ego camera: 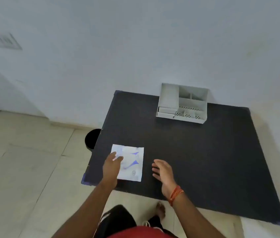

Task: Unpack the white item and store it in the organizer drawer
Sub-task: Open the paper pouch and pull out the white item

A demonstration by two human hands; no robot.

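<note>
Right now your left hand point(111, 166) lies over the left part of the white packet point(130, 164), fingers spread loosely and resting on its top face; whether any finger curls under the edge you cannot tell, so the hold itself is unclear. Your right hand point(163, 172) hangs just beside the packet's right edge with the fingers apart and slightly curled, holding nothing and not touching it. An orange thread band point(176, 194) circles that wrist. The packet lies flat near the front left corner of the dark table point(196, 152), sealed, with blue marks printed on it; the print is too blurred to read. Well apart from it, at the far edge of the table against the pale wall point(135, 48), stands the white organizer point(183, 103), with open compartments on top and to the right and two small drawers point(166, 112) stacked at its lower left, both pushed in. A black round bin point(92, 139) stands on the tiled floor point(24, 169) beside the table's left edge, partly hidden by it. At the bottom of the view your red top, dark trousers and one foot are cut off by the frame. A vent on the wall at upper left is hazy.
</note>
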